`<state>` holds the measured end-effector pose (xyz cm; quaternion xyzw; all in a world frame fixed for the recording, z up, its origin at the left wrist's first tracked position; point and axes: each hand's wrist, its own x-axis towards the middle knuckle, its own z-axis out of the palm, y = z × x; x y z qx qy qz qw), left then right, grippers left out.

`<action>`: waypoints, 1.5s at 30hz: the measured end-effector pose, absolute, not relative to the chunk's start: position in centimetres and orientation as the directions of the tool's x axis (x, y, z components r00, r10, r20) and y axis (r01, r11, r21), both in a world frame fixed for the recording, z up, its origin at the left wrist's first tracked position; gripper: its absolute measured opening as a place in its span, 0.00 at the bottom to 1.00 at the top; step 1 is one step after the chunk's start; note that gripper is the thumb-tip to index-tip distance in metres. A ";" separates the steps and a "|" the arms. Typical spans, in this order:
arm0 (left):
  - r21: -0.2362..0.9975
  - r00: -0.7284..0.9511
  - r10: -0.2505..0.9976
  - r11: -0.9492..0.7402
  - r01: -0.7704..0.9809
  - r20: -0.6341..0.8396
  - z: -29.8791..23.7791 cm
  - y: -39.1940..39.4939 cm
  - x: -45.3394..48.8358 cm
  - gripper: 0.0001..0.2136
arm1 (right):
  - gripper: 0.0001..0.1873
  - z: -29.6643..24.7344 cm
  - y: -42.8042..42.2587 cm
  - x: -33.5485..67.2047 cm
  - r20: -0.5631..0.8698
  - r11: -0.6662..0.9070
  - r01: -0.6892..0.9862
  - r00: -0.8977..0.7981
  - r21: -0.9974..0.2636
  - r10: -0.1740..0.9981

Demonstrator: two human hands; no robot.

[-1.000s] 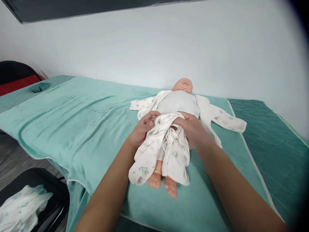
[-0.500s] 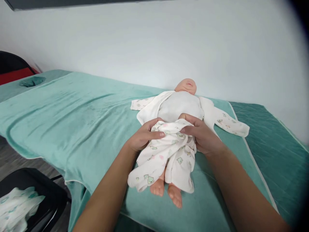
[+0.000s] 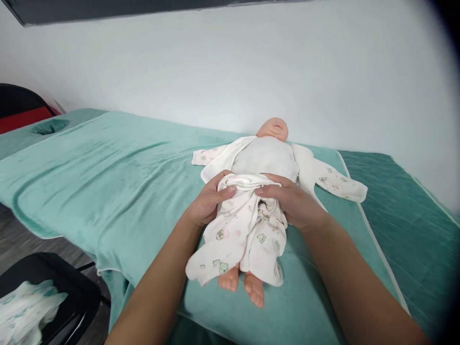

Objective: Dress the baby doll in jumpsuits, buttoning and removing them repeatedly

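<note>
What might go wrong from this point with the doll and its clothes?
Both the left hand and right hand bunch the printed garment at the waist of the doll; a hard tug might drag the doll along the teal towel. Its feet lie near the towel's front edge, so it might slide off. The spread sleeve may get trapped underneath.

I read this as a treatment or care-training room. Padded table (image 3: 413, 206) with a face hole (image 3: 50, 127), draped in a teal towel (image 3: 125, 182), set against a bare white wall (image 3: 215, 72). Practice doll (image 3: 273, 128) in a baby suit (image 3: 237, 230) lies on top. Black bin (image 3: 77, 287) of cloths (image 3: 25, 311) beside it.
</note>
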<state>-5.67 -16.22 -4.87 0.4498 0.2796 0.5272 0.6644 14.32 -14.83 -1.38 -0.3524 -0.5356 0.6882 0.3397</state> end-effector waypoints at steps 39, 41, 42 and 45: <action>0.863 0.003 0.999 0.044 -0.503 -0.048 -2.7 -24.7 -2.6 0.16 | 0.09 -1.1 -15.9 14.2 0.107 0.260 0.189 -0.579 -0.947 0.809; 0.866 -0.028 0.994 0.077 -0.494 -0.104 -2.2 -26.2 -2.4 0.16 | 0.08 -1.0 -16.0 14.2 0.110 0.293 0.215 -0.602 -0.931 0.791; 0.867 -0.042 0.990 0.096 -0.488 -0.133 -1.9 -26.9 -2.3 0.16 | 0.08 -1.0 -16.0 14.2 0.114 0.309 0.223 -0.611 -0.925 0.784; 0.863 -0.074 0.971 0.166 -0.476 -0.228 -1.1 -28.9 -1.8 0.17 | 0.09 -1.0 -16.0 14.4 0.123 0.355 0.248 -0.639 -0.902 0.759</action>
